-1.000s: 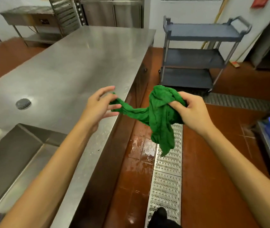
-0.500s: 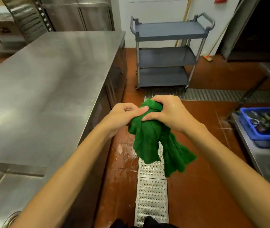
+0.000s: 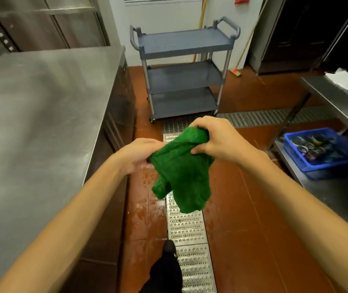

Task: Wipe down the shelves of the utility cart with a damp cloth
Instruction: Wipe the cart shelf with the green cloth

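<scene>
Mid-frame, the left hand (image 3: 136,156) and right hand (image 3: 217,140), fingers closed, bunch the green cloth (image 3: 182,172). The grey utility cart (image 3: 184,70), upper centre, has drawn nearer; wiping looks imminent, its shelves untouched.

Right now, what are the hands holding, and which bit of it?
Both hold the green cloth. The right hand pinches its bunched top; the left hand holds its left side. The rest hangs loose.
</scene>
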Action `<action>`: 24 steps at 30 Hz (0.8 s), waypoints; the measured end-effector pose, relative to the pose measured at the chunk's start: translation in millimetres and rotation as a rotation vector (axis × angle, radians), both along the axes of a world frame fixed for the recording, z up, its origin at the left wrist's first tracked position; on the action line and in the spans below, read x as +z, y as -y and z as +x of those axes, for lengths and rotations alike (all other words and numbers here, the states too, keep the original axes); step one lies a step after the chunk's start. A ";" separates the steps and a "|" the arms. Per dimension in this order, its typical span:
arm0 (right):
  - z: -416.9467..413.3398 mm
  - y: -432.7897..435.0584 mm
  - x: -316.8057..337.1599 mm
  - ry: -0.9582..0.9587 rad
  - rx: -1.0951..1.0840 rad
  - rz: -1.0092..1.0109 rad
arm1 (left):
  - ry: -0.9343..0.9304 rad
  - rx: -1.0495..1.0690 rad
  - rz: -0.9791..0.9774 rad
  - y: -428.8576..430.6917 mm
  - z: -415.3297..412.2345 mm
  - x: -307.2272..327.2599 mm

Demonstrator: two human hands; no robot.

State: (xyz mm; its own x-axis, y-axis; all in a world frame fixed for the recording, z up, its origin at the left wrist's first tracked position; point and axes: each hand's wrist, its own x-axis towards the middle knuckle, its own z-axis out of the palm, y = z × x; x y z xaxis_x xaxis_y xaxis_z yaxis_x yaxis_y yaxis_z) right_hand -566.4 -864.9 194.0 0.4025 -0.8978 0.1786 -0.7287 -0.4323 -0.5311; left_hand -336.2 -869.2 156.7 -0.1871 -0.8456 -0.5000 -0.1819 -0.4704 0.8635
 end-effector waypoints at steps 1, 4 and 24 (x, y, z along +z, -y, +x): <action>3.0 12.0 0.0 -0.023 -0.010 -0.020 | 0.090 -0.088 -0.025 12.2 5.2 1.0; 11.5 47.7 1.0 -0.115 -0.033 -0.050 | 0.334 -0.365 -0.052 48.1 18.7 9.8; 21.0 264.3 -18.1 -0.328 -0.017 0.028 | 0.406 -0.239 -0.585 267.1 70.9 14.5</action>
